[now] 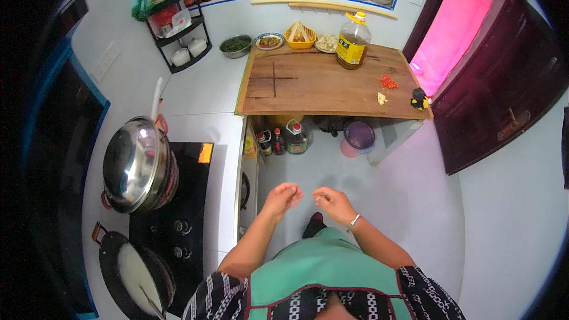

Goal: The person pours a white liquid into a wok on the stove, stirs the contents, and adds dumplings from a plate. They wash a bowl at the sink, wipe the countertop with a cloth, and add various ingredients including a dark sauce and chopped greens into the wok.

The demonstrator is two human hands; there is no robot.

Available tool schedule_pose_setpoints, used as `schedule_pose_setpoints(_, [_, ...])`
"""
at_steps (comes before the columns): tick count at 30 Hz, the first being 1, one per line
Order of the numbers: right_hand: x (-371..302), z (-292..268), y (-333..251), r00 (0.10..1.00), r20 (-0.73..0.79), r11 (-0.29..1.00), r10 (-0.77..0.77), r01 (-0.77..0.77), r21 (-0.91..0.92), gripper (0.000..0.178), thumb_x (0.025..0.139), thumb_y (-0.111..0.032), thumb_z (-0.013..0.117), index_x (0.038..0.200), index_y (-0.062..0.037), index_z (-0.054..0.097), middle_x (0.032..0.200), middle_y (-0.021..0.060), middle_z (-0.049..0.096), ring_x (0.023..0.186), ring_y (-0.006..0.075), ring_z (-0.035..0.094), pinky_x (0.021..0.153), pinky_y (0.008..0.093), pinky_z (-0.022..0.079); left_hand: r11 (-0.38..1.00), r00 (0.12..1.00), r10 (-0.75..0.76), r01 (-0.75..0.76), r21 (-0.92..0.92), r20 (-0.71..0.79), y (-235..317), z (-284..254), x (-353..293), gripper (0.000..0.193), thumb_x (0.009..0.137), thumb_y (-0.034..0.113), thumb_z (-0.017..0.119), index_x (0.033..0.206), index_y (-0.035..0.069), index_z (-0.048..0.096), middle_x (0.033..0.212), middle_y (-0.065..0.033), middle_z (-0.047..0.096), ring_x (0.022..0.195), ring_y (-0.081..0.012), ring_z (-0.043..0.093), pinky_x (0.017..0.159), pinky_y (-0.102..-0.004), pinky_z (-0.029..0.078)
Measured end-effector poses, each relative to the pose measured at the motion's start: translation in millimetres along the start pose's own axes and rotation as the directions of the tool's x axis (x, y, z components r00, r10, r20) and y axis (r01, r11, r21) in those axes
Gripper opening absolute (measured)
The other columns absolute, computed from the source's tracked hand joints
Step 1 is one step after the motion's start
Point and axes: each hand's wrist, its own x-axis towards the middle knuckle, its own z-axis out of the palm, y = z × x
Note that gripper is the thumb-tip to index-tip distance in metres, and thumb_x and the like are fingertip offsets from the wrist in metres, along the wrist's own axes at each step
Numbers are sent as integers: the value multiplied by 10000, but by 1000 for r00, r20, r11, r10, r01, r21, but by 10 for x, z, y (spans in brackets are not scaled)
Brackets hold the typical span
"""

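Observation:
My left hand (pixel 284 199) and my right hand (pixel 333 205) are raised in front of my green apron (pixel 325 264), a small gap between them. The left fingers are curled in, and nothing shows in them. Loosely bent, with the tips a little apart, the right fingers point toward the left hand; I see nothing held there. A silver bangle (pixel 354 222) circles my right wrist. Both hands are in the air, short of the wooden board (pixel 323 92) ahead. On that board lie chopped red chili (pixel 389 81) and chopped garlic (pixel 382 98), with a large oil bottle (pixel 354 44) behind.
Left, a black stove (pixel 192 201) bears a lidded pan (pixel 136 163); a wok (pixel 109 252) with whitish liquid and a utensil stands nearer. A bowl of greens (pixel 236 46) and a yellow basket (pixel 300 37) stand behind. Bottles (pixel 296 139) and a purple bucket (pixel 359 135) sit underneath. A dark door (pixel 504 92) stands right.

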Motion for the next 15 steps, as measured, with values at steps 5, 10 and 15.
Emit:
schedule_pose_setpoints(5, [887,-834,157,991,-81,988,-105,96,-118,201,836,-153,551,1000,-54,614,916,117,656,818,213,630,756,314,488,985,985,155,-149,86,-74,600,267,1386,116,860,136,564,956,76,589,849,-12,606,791,-116,578,700,-269,469])
schedule_pose_setpoints(10, [1890,-1194,-1,991,-39,978,-129,121,-167,174,834,-147,550,964,-52,618,913,128,647,820,244,623,746,332,486,926,875,325,-218,308,-359,1342,-178,2487,124,835,120,579,943,64,602,809,-22,613,726,-126,588,610,-270,493])
schedule_pose_setpoints(15, [3063,-1377,20,986,32,956,-164,167,-242,164,823,-140,553,948,-55,617,916,144,635,820,281,614,737,357,485,450,614,726,-81,889,-311,2010,-450,3557,193,766,151,646,919,35,622,800,-143,656,740,-276,642,688,-357,507])
